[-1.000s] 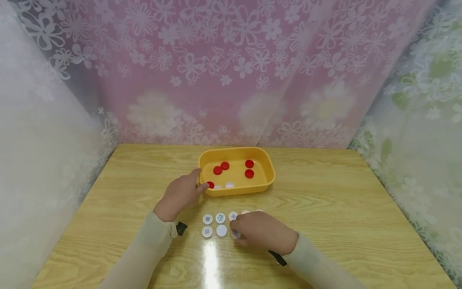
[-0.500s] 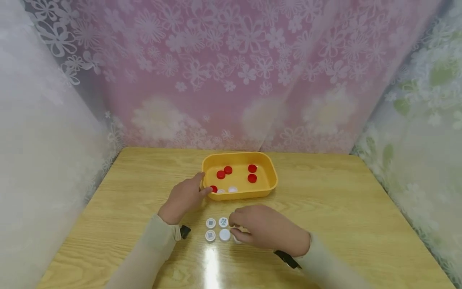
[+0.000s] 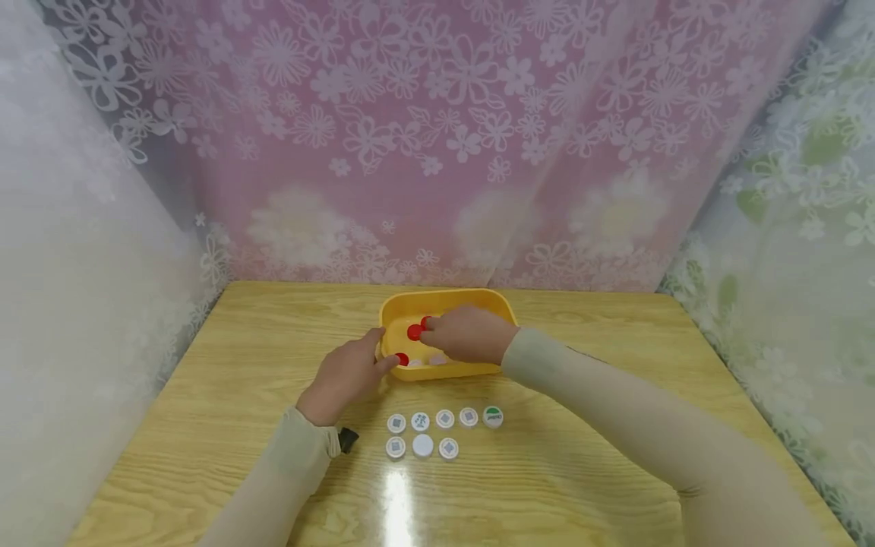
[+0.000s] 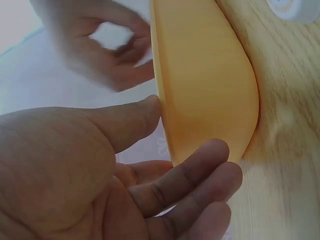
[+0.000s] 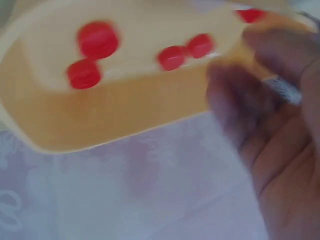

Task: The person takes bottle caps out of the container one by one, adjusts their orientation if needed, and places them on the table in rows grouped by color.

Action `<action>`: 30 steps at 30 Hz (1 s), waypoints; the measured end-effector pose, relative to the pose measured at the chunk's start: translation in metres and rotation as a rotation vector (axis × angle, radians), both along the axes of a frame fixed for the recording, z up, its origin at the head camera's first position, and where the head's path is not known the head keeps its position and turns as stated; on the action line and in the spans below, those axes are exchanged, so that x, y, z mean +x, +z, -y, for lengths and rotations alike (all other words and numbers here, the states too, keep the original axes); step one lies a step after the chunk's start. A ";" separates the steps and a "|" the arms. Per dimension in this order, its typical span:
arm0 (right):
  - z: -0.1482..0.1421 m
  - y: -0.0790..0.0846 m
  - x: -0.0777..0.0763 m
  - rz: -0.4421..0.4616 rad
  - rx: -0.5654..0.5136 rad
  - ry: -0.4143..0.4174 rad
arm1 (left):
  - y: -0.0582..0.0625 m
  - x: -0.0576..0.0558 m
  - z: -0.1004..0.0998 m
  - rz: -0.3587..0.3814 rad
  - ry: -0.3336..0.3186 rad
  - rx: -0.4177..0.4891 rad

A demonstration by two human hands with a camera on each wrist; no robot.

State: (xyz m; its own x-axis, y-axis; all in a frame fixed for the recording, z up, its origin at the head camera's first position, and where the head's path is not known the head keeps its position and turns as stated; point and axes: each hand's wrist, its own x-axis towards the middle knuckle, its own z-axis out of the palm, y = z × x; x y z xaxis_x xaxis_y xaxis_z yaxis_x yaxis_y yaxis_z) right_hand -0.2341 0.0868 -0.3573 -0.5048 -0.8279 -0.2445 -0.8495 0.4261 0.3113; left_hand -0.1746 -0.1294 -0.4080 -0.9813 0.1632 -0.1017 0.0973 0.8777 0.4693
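Note:
My left hand (image 3: 345,380) holds the left end of a yellow plastic basin (image 3: 451,371). In the left wrist view its thumb touches the rim and the fingers lie against the outer wall (image 4: 210,75). Over the inside of the basin is my right hand (image 3: 472,334), fingers apart and holding nothing visible. Its fingertips are close to two red bottle caps (image 3: 415,332). The right wrist view, blurred, shows several red caps (image 5: 172,58) on the basin floor. A further red cap (image 3: 402,359) lies near the left thumb, beside pale caps (image 3: 437,359).
In front of the basin, white bottle caps (image 3: 445,418) stand on the wooden table (image 3: 273,319) in two rows, the front row shorter. One at the right end of the back row has a green mark (image 3: 492,415). Flowered curtains (image 3: 437,152) enclose the table's back and sides.
My right hand has left the white caps on the table and moved forward into the basin, uncovering both rows. A white cap now stands third in the front row. My left hand stays on the basin.

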 end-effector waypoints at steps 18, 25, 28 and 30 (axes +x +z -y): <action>0.010 -0.047 -0.047 0.281 0.060 -0.064 | -0.003 -0.003 -0.001 -0.011 0.023 -0.007; 0.011 -0.049 -0.046 0.379 0.029 -0.047 | -0.004 -0.003 -0.001 -0.005 0.023 -0.005; 0.012 -0.047 -0.046 0.417 0.008 -0.091 | -0.003 -0.003 -0.001 0.008 0.028 0.002; 0.009 -0.044 -0.048 0.394 -0.018 -0.120 | -0.003 -0.003 -0.001 0.006 0.036 0.003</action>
